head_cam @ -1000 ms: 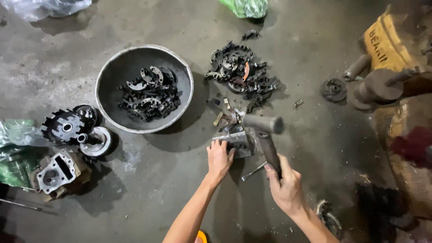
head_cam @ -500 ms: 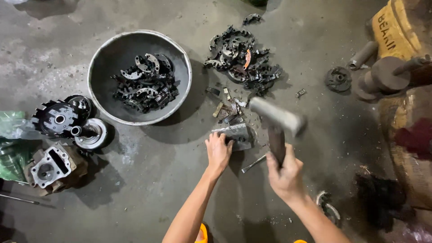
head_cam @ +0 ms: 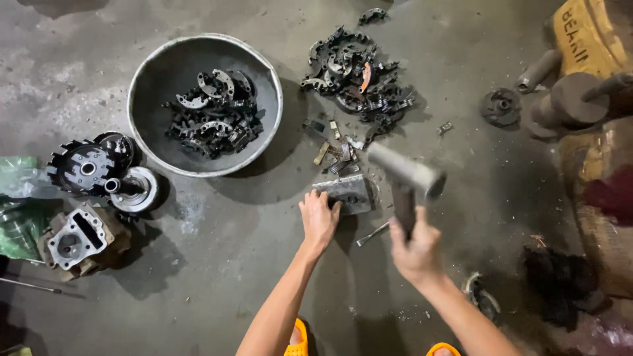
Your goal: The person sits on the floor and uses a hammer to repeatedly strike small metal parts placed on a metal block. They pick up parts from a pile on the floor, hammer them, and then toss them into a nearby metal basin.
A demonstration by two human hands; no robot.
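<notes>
My right hand (head_cam: 415,249) grips the handle of a hammer (head_cam: 405,175), whose grey head hangs blurred above the concrete floor. My left hand (head_cam: 319,217) presses on the left end of a flat grey metal block (head_cam: 351,192) lying on the floor. Small broken metal bits (head_cam: 336,153) lie just beyond the block. A thin metal rod (head_cam: 372,233) rests on the floor between my two hands.
A round metal basin (head_cam: 148,79) holding several curved dark metal parts stands at upper left. A pile of similar parts (head_cam: 359,76) lies at top centre. Engine pieces (head_cam: 99,168) and a cylinder block (head_cam: 76,237) sit at left. Heavy rusty machinery (head_cam: 580,99) fills the right.
The hammer has swung up and to the right, away from the block. My left hand stays on the block.
</notes>
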